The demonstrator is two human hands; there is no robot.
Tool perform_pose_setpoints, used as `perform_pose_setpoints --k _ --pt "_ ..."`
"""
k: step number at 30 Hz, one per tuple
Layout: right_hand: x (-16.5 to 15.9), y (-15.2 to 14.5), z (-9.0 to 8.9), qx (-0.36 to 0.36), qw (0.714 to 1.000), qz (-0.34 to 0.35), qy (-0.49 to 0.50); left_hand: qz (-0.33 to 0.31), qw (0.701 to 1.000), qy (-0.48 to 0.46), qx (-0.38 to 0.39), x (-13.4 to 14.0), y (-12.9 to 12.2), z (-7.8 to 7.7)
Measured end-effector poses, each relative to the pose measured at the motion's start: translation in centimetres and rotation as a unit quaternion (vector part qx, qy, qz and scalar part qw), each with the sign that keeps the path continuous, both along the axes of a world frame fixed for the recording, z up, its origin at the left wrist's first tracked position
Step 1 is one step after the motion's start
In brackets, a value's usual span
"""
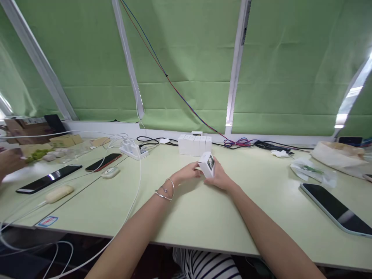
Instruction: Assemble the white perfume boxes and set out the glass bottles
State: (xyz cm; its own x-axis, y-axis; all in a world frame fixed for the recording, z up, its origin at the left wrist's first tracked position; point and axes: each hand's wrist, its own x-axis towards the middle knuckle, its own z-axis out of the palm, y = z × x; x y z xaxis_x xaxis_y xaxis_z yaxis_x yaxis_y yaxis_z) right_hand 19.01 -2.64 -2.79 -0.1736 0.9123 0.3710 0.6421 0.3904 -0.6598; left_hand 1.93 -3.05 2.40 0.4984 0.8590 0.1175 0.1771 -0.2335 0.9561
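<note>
A small white cardboard box [205, 166] with a dark printed picture on one side is held tilted above the table. My right hand [221, 176] is wrapped round its right side and lower end. At the left edge of the same box, the curled fingers of my left hand [188, 173] close against it, their tips partly hidden. Two silvery bracelets circle my left wrist. Just behind, a row of several similar white boxes [194, 145] stands upright and close together, with another white box [197, 133] showing behind the row.
On the left are a power strip [133, 150], phones [49, 179], a white mouse-like object [111, 173] and loose white cables. A co-worker's hand [11, 161] shows at the far left. To the right lie a large phone [337, 209], a plastic bag [314, 172] and coiled black cables [270, 146].
</note>
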Motion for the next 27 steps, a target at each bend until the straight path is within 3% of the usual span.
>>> perform_pose_setpoints --k 3,5,9,14,21,24,27 --pt "2.0 -0.9 0.9 0.012 0.988 -0.068 -0.136 0.087 0.989 -0.112 -0.039 1.2 0.8 -0.5" --pt "2.5 -1.1 1.3 0.059 0.976 -0.084 -0.194 0.119 0.983 -0.125 -0.056 1.7 1.2 -1.1" --pt "2.2 -0.9 1.5 0.123 0.961 -0.096 -0.230 0.166 0.977 -0.130 -0.039 1.8 1.4 -1.7" --pt "1.8 -0.7 1.5 0.138 0.955 -0.088 -0.247 0.203 0.971 -0.128 -0.020 1.8 1.0 -1.9" --pt "2.3 -1.2 1.9 0.100 0.954 -0.100 -0.264 0.220 0.958 -0.186 -0.019 2.4 0.7 -2.1" --pt "2.9 -1.1 1.6 0.070 0.967 -0.042 -0.241 0.182 0.962 -0.202 -0.020 2.2 0.7 -2.2" --pt "3.3 -0.9 1.2 -0.001 0.983 0.006 -0.181 0.168 0.973 -0.155 0.016 1.7 1.0 -2.7"
